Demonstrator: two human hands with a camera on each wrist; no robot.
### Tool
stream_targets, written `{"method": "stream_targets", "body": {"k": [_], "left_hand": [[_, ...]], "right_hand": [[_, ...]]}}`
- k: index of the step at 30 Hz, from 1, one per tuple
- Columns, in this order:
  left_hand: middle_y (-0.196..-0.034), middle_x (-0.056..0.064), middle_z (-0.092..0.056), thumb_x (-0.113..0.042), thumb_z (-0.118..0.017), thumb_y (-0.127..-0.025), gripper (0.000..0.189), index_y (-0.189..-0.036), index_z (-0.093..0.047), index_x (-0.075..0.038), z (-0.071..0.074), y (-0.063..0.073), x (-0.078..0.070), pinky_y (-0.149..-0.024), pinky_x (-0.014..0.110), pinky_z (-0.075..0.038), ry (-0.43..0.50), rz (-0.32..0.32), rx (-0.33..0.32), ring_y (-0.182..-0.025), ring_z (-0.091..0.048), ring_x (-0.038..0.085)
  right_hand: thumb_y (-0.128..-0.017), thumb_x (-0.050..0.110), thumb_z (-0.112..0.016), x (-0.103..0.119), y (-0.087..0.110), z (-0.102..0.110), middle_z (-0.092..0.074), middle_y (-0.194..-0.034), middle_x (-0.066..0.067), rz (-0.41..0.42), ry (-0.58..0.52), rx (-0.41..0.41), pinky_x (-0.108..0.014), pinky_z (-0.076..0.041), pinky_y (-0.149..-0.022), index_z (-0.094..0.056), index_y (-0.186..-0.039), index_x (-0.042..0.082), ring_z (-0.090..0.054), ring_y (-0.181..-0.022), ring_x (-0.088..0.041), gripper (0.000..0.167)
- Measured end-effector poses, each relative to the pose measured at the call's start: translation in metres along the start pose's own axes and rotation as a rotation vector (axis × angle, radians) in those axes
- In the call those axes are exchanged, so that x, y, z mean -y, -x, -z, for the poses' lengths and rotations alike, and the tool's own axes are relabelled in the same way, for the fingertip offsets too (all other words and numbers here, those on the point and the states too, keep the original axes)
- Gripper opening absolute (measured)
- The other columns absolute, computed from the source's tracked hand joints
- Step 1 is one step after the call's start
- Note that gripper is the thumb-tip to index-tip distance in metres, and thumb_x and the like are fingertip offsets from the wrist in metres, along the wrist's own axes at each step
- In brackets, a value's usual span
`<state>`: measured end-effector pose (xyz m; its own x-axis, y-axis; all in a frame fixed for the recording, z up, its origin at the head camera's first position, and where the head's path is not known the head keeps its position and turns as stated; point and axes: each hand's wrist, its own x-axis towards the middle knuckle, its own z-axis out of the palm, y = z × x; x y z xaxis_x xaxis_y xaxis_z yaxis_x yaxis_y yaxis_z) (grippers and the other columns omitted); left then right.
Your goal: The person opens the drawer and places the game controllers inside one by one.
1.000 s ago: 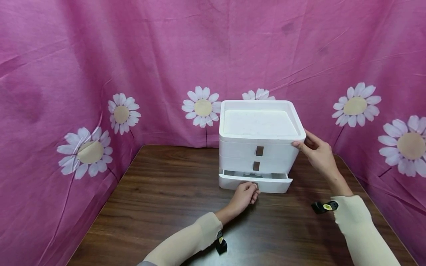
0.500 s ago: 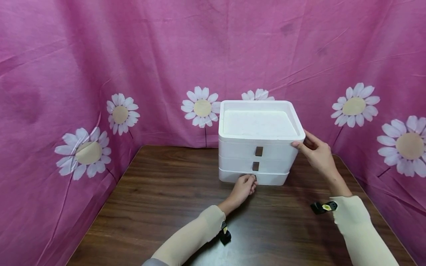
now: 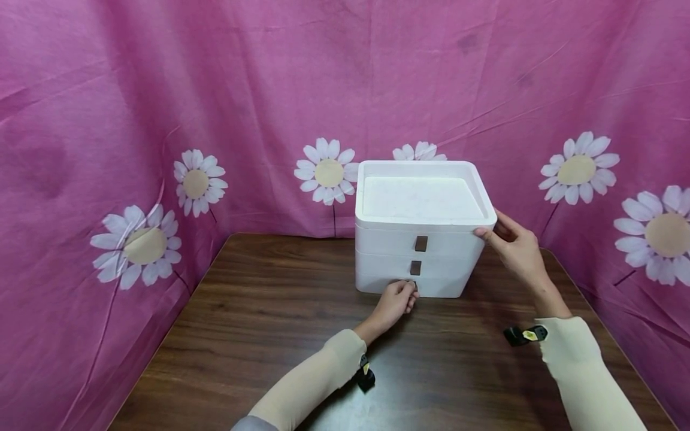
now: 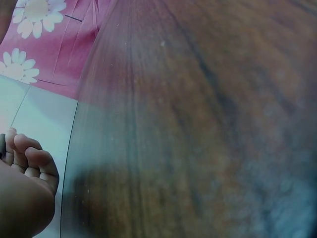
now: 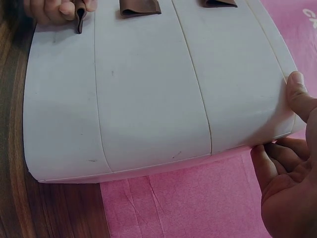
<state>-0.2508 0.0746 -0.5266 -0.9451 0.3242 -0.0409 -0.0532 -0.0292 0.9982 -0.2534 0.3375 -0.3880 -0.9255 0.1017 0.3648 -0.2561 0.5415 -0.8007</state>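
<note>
Nearest, the left hand (image 3: 396, 302) pinches the brown pull tab (image 5: 80, 19) of the bottom drawer (image 3: 409, 286), which sits flush in the white drawer unit (image 3: 420, 230). That unit stands toward the far edge of the wooden table (image 3: 280, 335). The right hand (image 3: 514, 248) grips the unit's upper right corner, thumb on its front. Behind hangs a pink daisy-print cloth (image 3: 215, 90).

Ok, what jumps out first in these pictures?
A white drawer box stands at the back of a dark wooden table, against pink daisy cloth. The left hand pinches the bottom drawer's brown tab; the right hand grips the box's top right corner.
</note>
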Motion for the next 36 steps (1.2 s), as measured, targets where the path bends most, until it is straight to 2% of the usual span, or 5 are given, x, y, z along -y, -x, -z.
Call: {"method": "stream_targets", "body": {"k": [10, 15, 20, 30, 36], "left_hand": [[-0.076, -0.003, -0.058, -0.020, -0.051, -0.110, 0.029, -0.094, -0.067, -0.001, 0.002, 0.001, 0.003, -0.056, 0.016, -0.044, 0.001, -0.001, 0.008, -0.060, -0.049, 0.003], [-0.071, -0.005, -0.055, -0.022, -0.052, -0.110, 0.032, -0.103, -0.067, 0.005, 0.007, 0.003, 0.004, -0.054, 0.018, -0.043, -0.075, -0.008, 0.022, -0.057, -0.049, 0.006], [-0.070, -0.005, -0.054, -0.022, -0.054, -0.110, 0.029, -0.113, -0.067, 0.004, 0.019, 0.007, 0.002, -0.053, 0.020, -0.044, -0.181, -0.043, 0.021, -0.055, -0.051, 0.008], [-0.078, -0.002, -0.062, -0.011, -0.070, -0.102, 0.011, -0.103, -0.068, -0.001, 0.067, 0.015, -0.019, -0.057, 0.018, -0.047, -0.347, -0.233, -0.015, -0.059, -0.053, 0.004], [-0.075, 0.014, -0.072, -0.013, -0.073, -0.101, 0.008, -0.098, -0.072, -0.006, 0.108, 0.023, -0.038, -0.056, 0.022, -0.052, -0.408, -0.300, -0.036, -0.058, -0.060, 0.008]], "right_hand": [[-0.102, 0.028, -0.074, -0.002, -0.001, -0.001, -0.051, -0.155, -0.029, 0.001, 0.000, -0.005, 0.000, -0.049, -0.082, -0.043, -0.163, 0.014, -0.053, -0.110, 0.021, 0.070], [-0.102, 0.029, -0.074, -0.001, -0.001, -0.001, -0.052, -0.154, -0.029, 0.001, 0.003, -0.003, 0.000, -0.048, -0.082, -0.043, -0.163, 0.014, -0.053, -0.111, 0.020, 0.070], [-0.102, 0.029, -0.074, -0.001, -0.001, -0.002, -0.053, -0.154, -0.029, 0.002, 0.008, -0.005, 0.000, -0.048, -0.082, -0.043, -0.163, 0.014, -0.053, -0.110, 0.020, 0.070], [-0.101, 0.029, -0.076, 0.004, 0.002, -0.007, -0.061, -0.146, -0.026, 0.068, 0.072, -0.057, 0.001, -0.046, -0.080, -0.051, -0.159, 0.016, -0.052, -0.105, 0.024, 0.064], [-0.099, 0.035, -0.078, 0.005, 0.011, -0.004, -0.067, -0.139, -0.023, 0.092, 0.187, -0.093, 0.004, -0.041, -0.078, -0.057, -0.155, 0.014, -0.050, -0.101, 0.028, 0.064]]}}
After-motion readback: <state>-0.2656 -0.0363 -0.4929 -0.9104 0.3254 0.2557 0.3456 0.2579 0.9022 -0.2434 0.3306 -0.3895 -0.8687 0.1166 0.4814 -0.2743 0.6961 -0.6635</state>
